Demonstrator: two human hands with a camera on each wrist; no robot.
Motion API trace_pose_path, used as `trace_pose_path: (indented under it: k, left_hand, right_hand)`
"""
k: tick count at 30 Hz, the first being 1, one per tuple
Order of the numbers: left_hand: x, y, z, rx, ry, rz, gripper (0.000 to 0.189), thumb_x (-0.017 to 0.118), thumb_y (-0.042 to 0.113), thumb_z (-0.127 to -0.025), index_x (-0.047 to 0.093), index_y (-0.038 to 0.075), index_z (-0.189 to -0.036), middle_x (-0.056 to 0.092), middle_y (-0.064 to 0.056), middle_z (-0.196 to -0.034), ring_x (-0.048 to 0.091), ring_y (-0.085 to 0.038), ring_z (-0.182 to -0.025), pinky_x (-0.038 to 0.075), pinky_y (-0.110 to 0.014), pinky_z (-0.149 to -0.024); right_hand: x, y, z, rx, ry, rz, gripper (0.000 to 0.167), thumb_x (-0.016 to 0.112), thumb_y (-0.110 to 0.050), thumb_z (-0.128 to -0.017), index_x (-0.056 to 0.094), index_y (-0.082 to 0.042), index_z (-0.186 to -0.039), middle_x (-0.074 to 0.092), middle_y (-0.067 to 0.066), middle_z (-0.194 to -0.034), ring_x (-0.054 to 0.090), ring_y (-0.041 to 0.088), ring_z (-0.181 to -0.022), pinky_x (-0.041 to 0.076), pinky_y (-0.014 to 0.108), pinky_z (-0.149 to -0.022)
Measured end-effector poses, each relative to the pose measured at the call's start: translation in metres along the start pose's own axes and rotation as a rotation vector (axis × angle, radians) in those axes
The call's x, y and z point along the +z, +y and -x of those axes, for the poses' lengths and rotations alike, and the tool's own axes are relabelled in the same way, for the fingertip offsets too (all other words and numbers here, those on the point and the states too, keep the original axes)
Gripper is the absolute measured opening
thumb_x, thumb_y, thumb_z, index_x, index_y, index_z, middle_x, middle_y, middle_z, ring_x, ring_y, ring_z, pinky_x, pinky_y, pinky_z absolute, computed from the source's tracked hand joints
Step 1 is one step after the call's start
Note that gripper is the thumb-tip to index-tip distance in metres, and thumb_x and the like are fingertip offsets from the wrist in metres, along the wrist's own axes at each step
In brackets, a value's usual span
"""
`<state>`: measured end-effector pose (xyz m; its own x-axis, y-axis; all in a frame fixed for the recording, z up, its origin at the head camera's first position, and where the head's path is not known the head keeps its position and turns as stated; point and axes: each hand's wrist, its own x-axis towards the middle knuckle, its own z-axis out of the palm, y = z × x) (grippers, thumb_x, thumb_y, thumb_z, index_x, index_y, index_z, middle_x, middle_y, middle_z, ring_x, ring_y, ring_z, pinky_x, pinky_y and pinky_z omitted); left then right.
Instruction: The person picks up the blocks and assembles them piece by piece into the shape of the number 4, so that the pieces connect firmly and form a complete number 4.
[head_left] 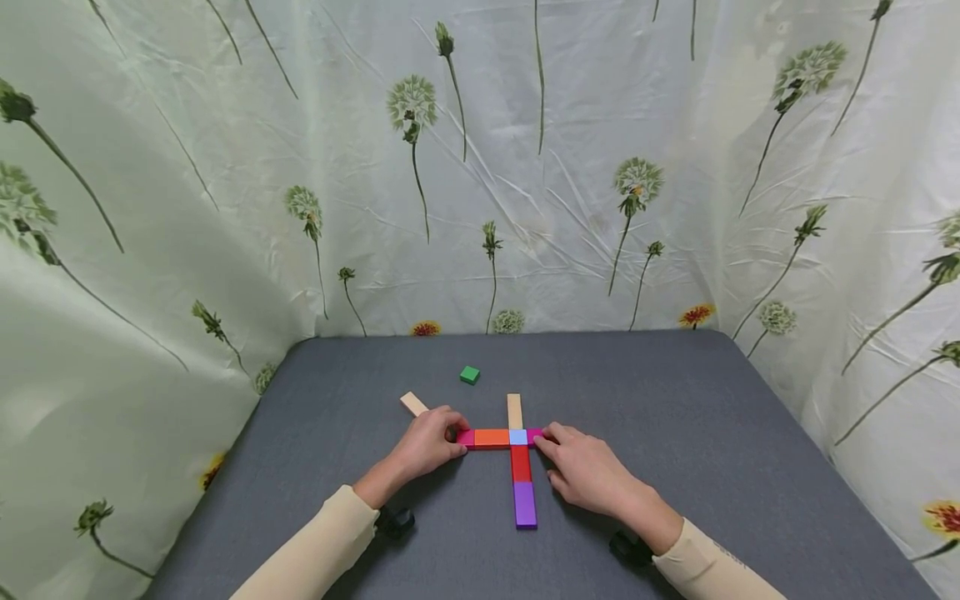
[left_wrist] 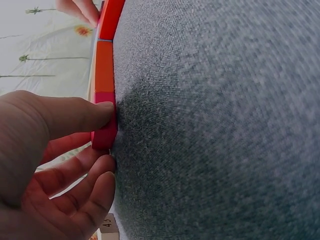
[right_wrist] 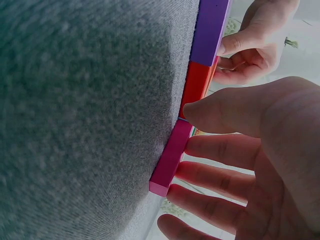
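Observation:
On the grey table, flat blocks form a cross around a light blue square block (head_left: 518, 437). My left hand (head_left: 429, 440) pinches the pink block (left_wrist: 103, 131) at the left end, its thumb on the near side. An orange block (head_left: 492, 439) joins that one to the light blue square. My right hand (head_left: 592, 468) touches the magenta block (right_wrist: 171, 159) on the right side with fairly straight fingers, partly covering it in the head view. Toward me run a red block (head_left: 521, 463) and a purple block (head_left: 526, 505); a plain wooden block (head_left: 514, 411) extends away.
A small green block (head_left: 469, 375) lies apart, farther back on the table. Another plain wooden block (head_left: 412, 403) lies slanted behind my left hand, partly hidden by it. A flower-printed curtain (head_left: 517, 183) hangs around the table's back and sides.

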<state>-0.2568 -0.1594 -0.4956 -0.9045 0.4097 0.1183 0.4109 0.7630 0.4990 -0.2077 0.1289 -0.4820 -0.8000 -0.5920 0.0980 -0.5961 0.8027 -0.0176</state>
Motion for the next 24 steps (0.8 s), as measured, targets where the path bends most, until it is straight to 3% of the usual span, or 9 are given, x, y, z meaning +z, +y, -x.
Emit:
trace_pose_path:
  k: [17, 24]
  left_hand:
    - [0.000, 0.000, 0.000, -0.047, -0.023, 0.044, 0.033, 0.085, 0.018, -0.082, 0.073, 0.013, -0.112, 0.059, 0.002, -0.095, 0.051, -0.010, -0.075, 0.045, -0.028, -0.066]
    - [-0.010, 0.000, -0.001, -0.053, -0.044, 0.118, 0.033, 0.079, 0.023, -0.089, 0.071, 0.010, -0.119, 0.063, -0.004, -0.103, 0.055, -0.013, -0.079, 0.048, -0.030, -0.068]
  right_hand:
    - [-0.001, 0.000, 0.001, -0.014, 0.018, -0.015, 0.050, 0.076, -0.024, -0.087, 0.066, -0.009, -0.134, 0.060, 0.005, -0.117, 0.059, 0.018, -0.100, 0.056, 0.039, -0.076]
    - [0.000, 0.000, 0.001, -0.016, 0.025, -0.008, 0.050, 0.076, -0.024, -0.087, 0.066, -0.010, -0.134, 0.060, 0.004, -0.117, 0.059, 0.018, -0.101, 0.056, 0.039, -0.076]
